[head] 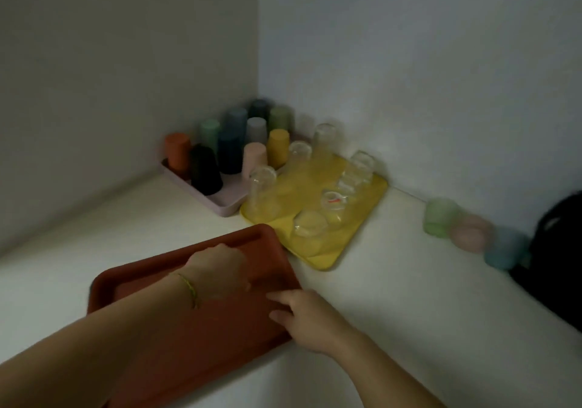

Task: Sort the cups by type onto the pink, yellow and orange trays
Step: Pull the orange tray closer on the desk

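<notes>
Pushing the empty rust-orange plastic tray (pixel 189 344) across the table (pixel 393 297), left hand (pixel 217 270) resting on it with fingers hidden, right hand (pixel 307 319) straight-fingered against its rim, you could ram the neighbouring yellow plastic tray (pixel 327 253) and topple its upturned clear glasses (pixel 310 223).

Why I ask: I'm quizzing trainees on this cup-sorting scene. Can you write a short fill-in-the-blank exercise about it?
1. The coloured cups stand upside down on the ____.
2. The clear glasses are on the ____.
3. The left hand and right hand both touch the ____, which holds no cups.
Missing words: pink tray; yellow tray; orange tray.
</notes>
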